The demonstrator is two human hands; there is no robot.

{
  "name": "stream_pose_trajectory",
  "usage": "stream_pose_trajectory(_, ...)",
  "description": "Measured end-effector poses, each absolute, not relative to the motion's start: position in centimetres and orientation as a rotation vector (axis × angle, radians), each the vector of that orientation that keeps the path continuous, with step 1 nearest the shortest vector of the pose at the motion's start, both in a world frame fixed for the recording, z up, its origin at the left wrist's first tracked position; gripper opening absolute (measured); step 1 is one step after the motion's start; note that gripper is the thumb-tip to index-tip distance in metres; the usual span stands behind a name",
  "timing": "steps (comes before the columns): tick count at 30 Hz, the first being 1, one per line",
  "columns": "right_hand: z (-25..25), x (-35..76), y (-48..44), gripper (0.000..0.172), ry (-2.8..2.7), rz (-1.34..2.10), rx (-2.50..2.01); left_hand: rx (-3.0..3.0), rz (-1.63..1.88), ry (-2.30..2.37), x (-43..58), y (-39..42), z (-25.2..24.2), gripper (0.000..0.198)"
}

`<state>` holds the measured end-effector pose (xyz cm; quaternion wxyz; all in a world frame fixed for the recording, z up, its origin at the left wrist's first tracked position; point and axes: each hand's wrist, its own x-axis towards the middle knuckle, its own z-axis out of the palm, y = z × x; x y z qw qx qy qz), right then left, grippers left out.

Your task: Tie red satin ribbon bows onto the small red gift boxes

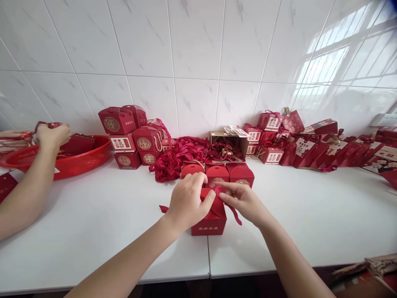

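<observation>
A red gift box (208, 225) with gold lettering stands upright on the white table in front of me. Across its top runs a red ribbon (235, 215), one end trailing at the right and the other at the left. My left hand (190, 200) is over the box's left side, thumb and fingers closed by the ribbon at the top. From the right, my right hand (243, 200) pinches the ribbon at the same spot. Part of the box lid is hidden behind my left hand. Just behind stand several red boxes (242, 174) in a row.
At the left, a co-worker's hand (53, 135) holds a red item above a red plastic basin (83, 163). Loose red ribbons (169, 165) lie heaped beside a cardboard box (245, 145) of small pieces. Finished-looking boxes (124, 142) are stacked along the tiled wall (198, 54).
</observation>
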<state>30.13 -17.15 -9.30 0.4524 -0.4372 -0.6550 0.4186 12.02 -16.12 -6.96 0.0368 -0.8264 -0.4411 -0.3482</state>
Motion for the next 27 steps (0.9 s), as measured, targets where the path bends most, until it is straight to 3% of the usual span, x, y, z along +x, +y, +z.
stream_pose_trajectory(6,-9.4,28.7,-16.6,0.035,-1.603,1.062,-1.006,-2.716,-1.232,-1.485,10.4,-16.5,-6.9,0.009)
stream_pose_trajectory(10,-9.9,28.6,-16.6,0.035,-1.568,1.083,-0.973,-2.775,-1.427,-1.836,8.6,-15.5,-8.2,0.016)
stream_pose_trajectory(18,-10.0,27.9,-16.2,0.037,-1.473,1.3,-0.915,-3.008,-1.314,-2.121,8.3,-14.1,-11.1,0.034)
stream_pose_trajectory(27,-10.2,28.0,-16.5,0.033,-1.347,1.275,-1.015,-3.045,-1.43,-2.303,7.6,-15.0,-8.9,0.041)
